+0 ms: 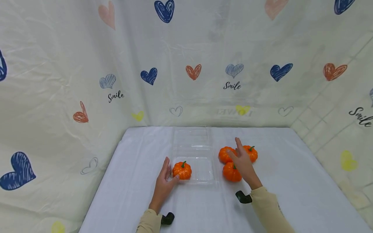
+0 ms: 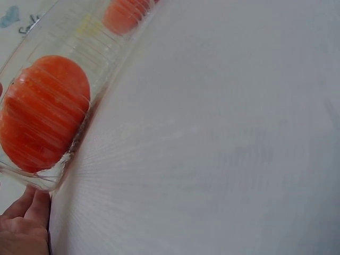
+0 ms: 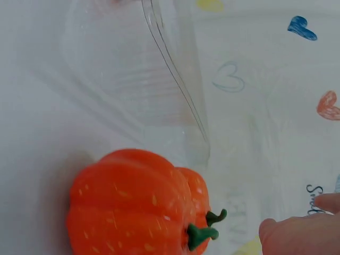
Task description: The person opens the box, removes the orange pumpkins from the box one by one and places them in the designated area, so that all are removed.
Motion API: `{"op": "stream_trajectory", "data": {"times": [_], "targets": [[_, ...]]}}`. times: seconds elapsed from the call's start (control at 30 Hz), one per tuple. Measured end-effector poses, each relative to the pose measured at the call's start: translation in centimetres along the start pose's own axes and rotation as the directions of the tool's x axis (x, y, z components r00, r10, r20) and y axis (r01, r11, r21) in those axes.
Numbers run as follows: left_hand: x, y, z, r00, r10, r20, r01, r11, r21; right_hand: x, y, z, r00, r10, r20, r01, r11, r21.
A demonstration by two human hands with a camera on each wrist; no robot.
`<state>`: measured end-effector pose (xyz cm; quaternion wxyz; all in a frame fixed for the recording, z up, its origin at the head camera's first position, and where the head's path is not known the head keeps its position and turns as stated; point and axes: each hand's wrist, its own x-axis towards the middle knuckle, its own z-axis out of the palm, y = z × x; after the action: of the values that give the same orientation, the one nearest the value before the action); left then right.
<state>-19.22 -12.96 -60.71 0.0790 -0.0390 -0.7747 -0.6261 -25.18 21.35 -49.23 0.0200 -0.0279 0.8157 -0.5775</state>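
One small orange pumpkin (image 1: 182, 170) with a green stem sits in the left part of a clear plastic clamshell box (image 1: 202, 169). My left hand (image 1: 163, 185) rests at the box's left side, its fingers extended along the wall and the thumb at the front rim. Through the clear wall, the left wrist view shows the pumpkin (image 2: 45, 114) close up. Over three loose pumpkins to the right of the box, my right hand (image 1: 244, 164) hovers with its fingers spread. They are a front one (image 1: 231, 173), a back left one (image 1: 225, 155) and a partly hidden right one (image 1: 252, 153).
The box's lid (image 1: 191, 137) lies folded back toward the rear edge of the table. A white cloth (image 1: 291, 181) covers the tabletop. Behind and beside it hangs a pale curtain (image 1: 204, 42) printed with hearts. Dark camera mounts (image 1: 243, 197) stick out from both wrists.
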Motion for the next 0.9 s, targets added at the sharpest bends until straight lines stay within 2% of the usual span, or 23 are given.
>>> {"op": "stream_trajectory", "data": {"times": [0.27, 0.47, 0.67, 0.9], "targets": [[0.1, -0.4, 0.0, 1.0, 0.024, -0.01, -0.024, 1.0, -0.004, -0.2, -0.4, 3.1, 0.998, -0.02, 0.065, 0.022, 0.999, -0.032], [0.1, -0.5, 0.0, 1.0, 0.016, -0.007, -0.016, 1.0, -0.007, -0.9, -1.0, 5.4, 0.991, -0.032, 0.132, 0.038, 0.999, -0.038], [0.1, -0.4, -0.1, 1.0, 0.015, -0.006, -0.015, 1.0, -0.006, -1.0, -0.7, 8.1, 0.979, -0.071, 0.194, 0.076, 0.997, -0.018], [0.2, -0.6, 0.1, 1.0, 0.021, 0.004, -0.021, 1.0, 0.003, -1.3, -0.5, 10.6, 0.96, -0.074, 0.27, 0.088, 0.995, -0.04]]}}
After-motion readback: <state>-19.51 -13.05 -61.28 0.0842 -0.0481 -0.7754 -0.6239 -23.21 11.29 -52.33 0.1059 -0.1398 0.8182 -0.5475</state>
